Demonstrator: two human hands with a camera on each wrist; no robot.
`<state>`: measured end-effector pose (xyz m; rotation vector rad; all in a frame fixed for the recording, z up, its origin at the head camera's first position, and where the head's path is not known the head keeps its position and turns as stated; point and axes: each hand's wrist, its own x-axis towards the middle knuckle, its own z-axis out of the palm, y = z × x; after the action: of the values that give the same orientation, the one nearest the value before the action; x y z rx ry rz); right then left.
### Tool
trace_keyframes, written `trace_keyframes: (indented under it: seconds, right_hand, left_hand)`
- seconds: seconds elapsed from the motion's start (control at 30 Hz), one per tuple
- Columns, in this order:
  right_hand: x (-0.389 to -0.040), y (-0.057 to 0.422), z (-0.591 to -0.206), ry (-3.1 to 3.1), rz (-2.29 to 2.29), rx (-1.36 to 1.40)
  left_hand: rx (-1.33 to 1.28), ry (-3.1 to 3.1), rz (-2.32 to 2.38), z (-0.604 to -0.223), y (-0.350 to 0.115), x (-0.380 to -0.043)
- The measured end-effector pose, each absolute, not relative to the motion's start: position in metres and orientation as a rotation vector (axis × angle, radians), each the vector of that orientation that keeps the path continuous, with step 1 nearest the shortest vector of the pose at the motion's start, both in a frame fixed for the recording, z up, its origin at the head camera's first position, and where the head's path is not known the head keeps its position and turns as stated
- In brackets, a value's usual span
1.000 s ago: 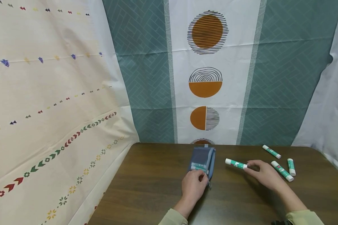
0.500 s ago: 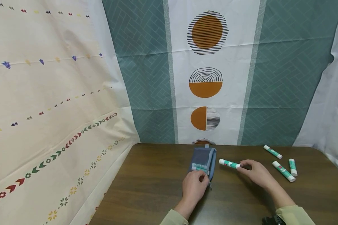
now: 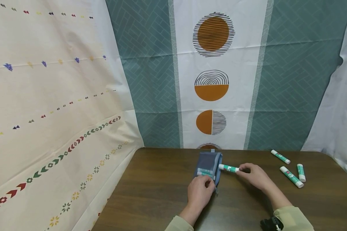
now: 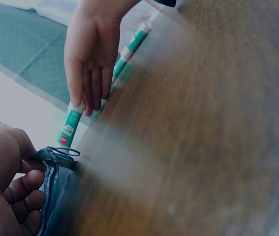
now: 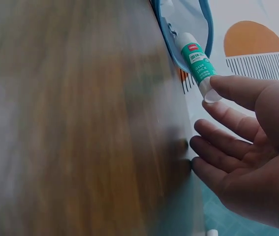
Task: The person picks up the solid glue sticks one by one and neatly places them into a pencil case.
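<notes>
At lower centre, my left grip (image 3: 200, 192) pinched the pouch (image 3: 206, 160), right grip (image 3: 255, 176) a glue stick (image 3: 229, 168); slack fabric (image 3: 217, 176) could snag it.

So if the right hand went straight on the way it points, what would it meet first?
Probably the open side of the blue-grey pouch: the glue stick pinched in the right hand points there, though whether its tip is inside is unclear.

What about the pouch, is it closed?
No, the pouch gapes open on the side facing the glue stick in the right hand.
</notes>
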<state>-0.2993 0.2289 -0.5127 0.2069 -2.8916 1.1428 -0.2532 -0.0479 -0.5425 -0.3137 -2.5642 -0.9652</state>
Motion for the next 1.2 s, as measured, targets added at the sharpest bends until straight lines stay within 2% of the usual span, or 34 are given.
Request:
trace_keyframes:
  seconds: [1.2]
  right_hand:
    - [-0.324, 0.169, -0.526, -2.816, 1.329, 0.202]
  left_hand:
    - [-0.329, -2.580, -0.959, -0.542, -0.048, -0.254]
